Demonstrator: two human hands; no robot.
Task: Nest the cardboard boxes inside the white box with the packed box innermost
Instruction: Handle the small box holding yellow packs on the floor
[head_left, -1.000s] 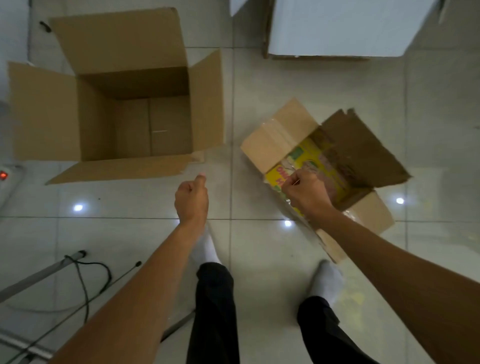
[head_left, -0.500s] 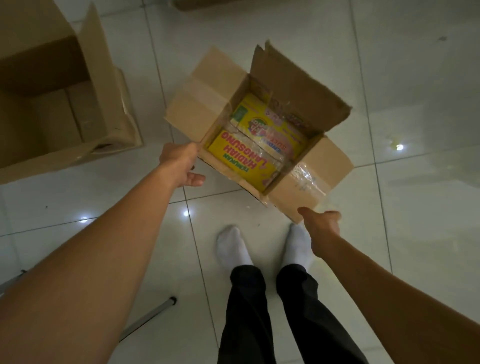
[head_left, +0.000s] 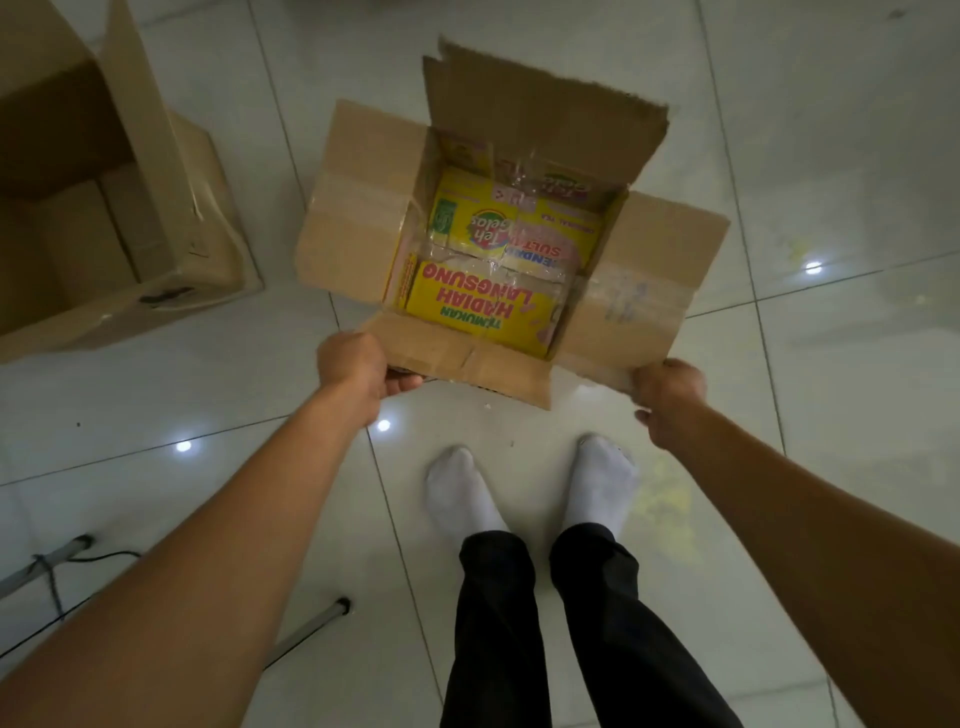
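The packed cardboard box (head_left: 358, 218) is in the middle of the head view, flaps spread open, full of yellow packets (head_left: 483, 306). My left hand (head_left: 358, 366) grips its near left corner under the front flap. My right hand (head_left: 670, 389) holds the near edge of its right flap. A larger empty cardboard box (head_left: 182, 208) stands open at the upper left, apart from the packed box. The white box is out of view.
White glossy floor tiles lie all around. My two feet in white socks (head_left: 530, 493) stand just behind the packed box. Metal stand legs and a black cable (head_left: 62, 566) lie on the floor at the lower left.
Both hands have closed on the packed box, left at the near corner, right at the right flap. The box now sits squarer to me and nearer my feet.
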